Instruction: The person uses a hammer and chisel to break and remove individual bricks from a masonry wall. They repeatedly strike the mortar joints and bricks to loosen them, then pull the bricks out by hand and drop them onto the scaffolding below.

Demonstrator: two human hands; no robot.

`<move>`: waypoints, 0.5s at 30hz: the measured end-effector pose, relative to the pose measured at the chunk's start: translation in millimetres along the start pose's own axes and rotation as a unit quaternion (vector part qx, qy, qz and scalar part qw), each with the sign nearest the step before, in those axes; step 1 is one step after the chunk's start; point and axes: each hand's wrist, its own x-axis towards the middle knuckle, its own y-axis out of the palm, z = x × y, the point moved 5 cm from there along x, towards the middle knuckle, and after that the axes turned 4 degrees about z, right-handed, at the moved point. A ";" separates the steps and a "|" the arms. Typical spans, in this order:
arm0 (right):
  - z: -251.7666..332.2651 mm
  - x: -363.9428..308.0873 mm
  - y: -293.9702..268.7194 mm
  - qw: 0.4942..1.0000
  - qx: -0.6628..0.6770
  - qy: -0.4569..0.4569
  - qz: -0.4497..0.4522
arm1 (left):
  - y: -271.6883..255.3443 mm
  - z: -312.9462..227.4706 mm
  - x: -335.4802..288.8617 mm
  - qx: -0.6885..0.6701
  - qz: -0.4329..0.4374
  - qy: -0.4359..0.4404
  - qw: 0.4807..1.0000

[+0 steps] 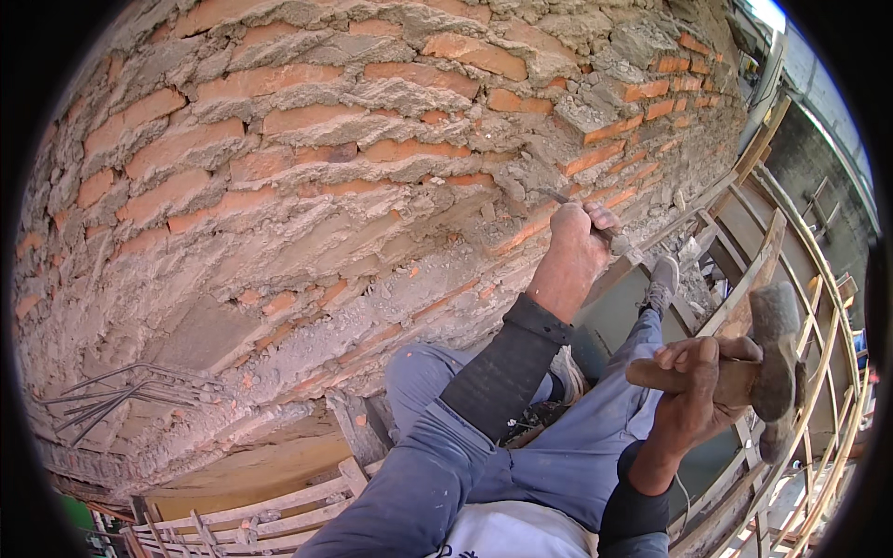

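My left hand is closed round a metal chisel, whose thin tip points at the rough brick wall and whose butt sticks out on the other side of the fist. Whether the tip touches the mortar I cannot tell. To the lower right, my right hand grips a hammer by its short wooden handle, close under the heavy, dusty metal head. The hammer is held apart from the chisel. Orange bricks with crumbling grey mortar show in front of both hands.
Bent steel rods jut from the wall base at the left. Wooden slats run along the lower left. My shoe rests by rubble and planks, and a curved timber rail bounds the right side.
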 end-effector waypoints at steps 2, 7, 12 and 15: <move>8.3 6.6 -6.0 0.991 0.093 -0.078 0.060 | 2.2 -2.9 4.2 0.000 0.006 0.000 1.000; -95.6 -28.9 -20.2 0.950 -0.253 0.146 0.105 | -8.4 -11.8 11.1 0.036 0.005 -0.012 0.999; -35.3 -12.5 13.6 0.983 -0.101 0.138 0.072 | -14.1 -16.3 14.5 0.006 0.039 -0.026 0.999; -22.1 -11.5 15.5 0.997 -0.062 0.018 0.039 | -15.0 -14.4 17.3 -0.028 0.044 -0.057 0.997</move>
